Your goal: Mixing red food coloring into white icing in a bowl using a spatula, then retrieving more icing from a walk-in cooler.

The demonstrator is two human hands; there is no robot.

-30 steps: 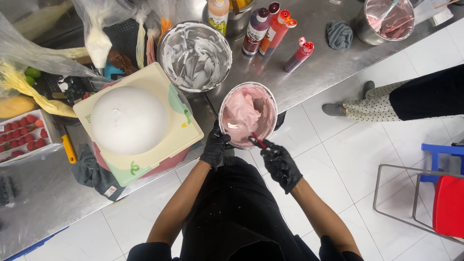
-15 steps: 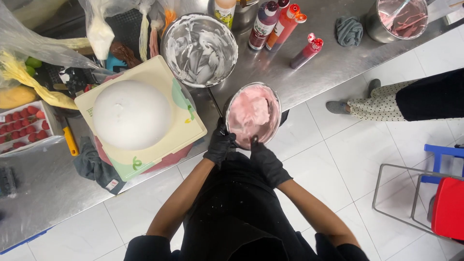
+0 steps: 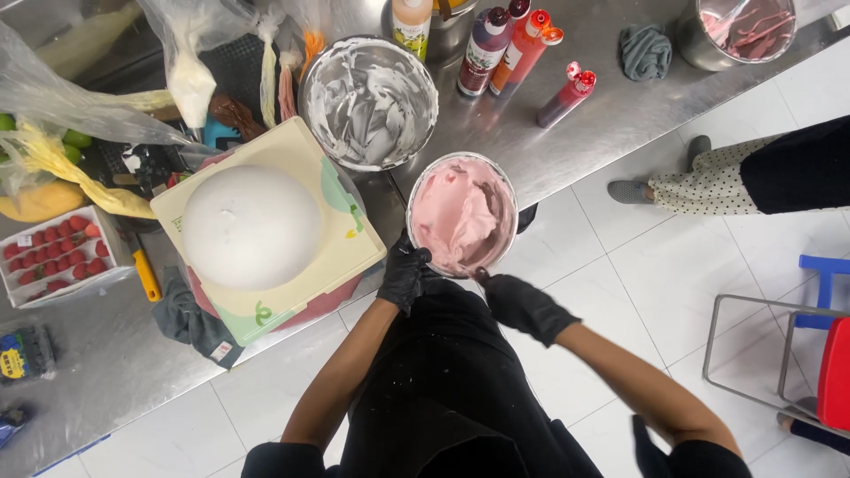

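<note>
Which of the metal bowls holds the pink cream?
The bowl of pink cream gripped by the left hand; the bigger bowl behind holds only white smears.

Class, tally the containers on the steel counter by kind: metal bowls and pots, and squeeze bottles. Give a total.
Metal bowls and pots: 3: pink cream bowl, white cream bowl, pot
Squeeze bottles: 4: orange-capped bottle, dark bottle, orange-red bottle, lying bottle
Total: 7

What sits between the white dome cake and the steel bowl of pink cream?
Head view: only the cake's cream-coloured square board and bare steel counter separate white dome cake from pink-cream bowl.
</note>
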